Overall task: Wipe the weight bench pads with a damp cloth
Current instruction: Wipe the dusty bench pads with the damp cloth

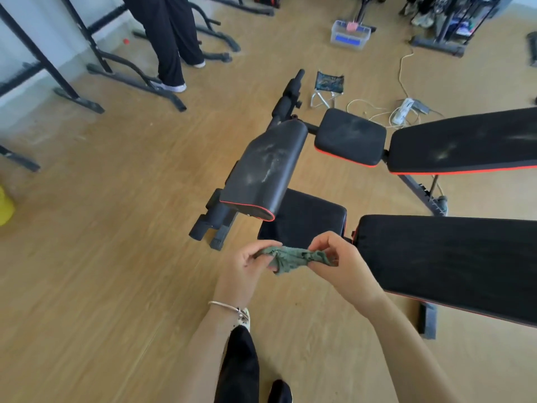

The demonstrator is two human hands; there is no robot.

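Green cloth point(293, 258) stretched between both hands — left hand point(247, 270) and right hand point(338, 264) each pinch an end, above the near seat pad point(308, 216).

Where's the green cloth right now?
In the head view, the green cloth is low and central, pinched between the left hand and right hand, just in front of the near seat pad.

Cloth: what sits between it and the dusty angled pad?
Head view: the near bench's black seat pad lies between the green cloth and the dusty angled pad.
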